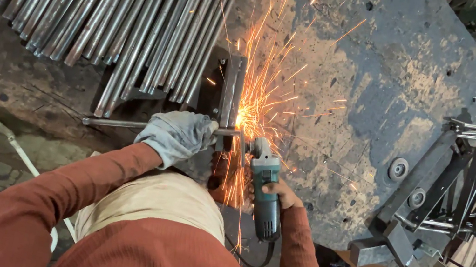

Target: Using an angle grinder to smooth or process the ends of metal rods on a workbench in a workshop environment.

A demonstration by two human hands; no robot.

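My left hand [176, 135], in a grey work glove, grips a thin steel rod [114, 123] that lies across the floor and runs into an upright metal jig [231, 90]. A teal angle grinder [266, 191] is gripped in my bare right hand [281, 193]. The grinder's disc meets the rod just right of the jig, where orange sparks [256, 101] spray up and outward. My sleeves are rust red.
A pile of several long steel rods [117, 10] lies on the floor at upper left. A welded metal frame with rods [439, 199] stands at the right. Two spare grinding discs [398, 169] rest near it. A white cable [0, 129] crosses the left floor.
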